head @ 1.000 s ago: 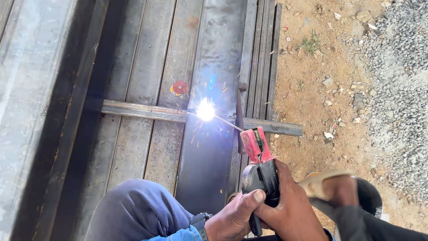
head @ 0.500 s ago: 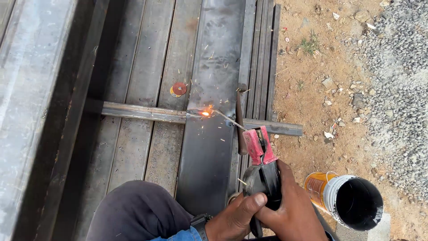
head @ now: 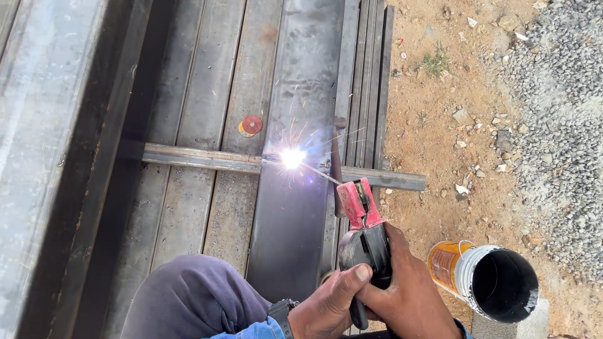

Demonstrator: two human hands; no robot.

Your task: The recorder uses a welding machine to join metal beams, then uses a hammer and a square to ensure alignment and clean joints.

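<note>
Red-jawed welding electrode holder with a black handle point(head: 361, 223) sits clamped in both hands at the lower middle of the view, its red clamp pointing up and to the left. From the clamp a thin welding rod point(head: 320, 174) runs to a bright white arc point(head: 293, 157) — sparks scatter upward from that spot. The arc burns where a narrow grey steel crossbar point(head: 201, 158), lying crosswise, meets a wide dark steel beam point(head: 301, 94) that runs lengthwise away from the person.

The right hand point(head: 408, 292) is wrapped tight around the black handle from the right side. The left hand point(head: 326, 307) closes on the same handle from the left, its thumb pressed against the black body; a dark wristwatch point(head: 279, 311) and a blue denim cuff point(head: 248, 329) show at that wrist. A knee in dark purple-grey trousers point(head: 188, 298) fills the lower left, resting over the steel.

Other long grey steel sections point(head: 207, 75) lie side by side under the crossbar, and a small round red disc point(head: 252, 124) lies on one of them just above the crossbar. To the right is bare orange-brown dirt point(head: 440, 125) with scattered stones, then grey gravel point(head: 559, 94) — near the right hand, an orange and white plastic bucket point(head: 483, 282) lies tipped on its side, its dark mouth facing right.
</note>
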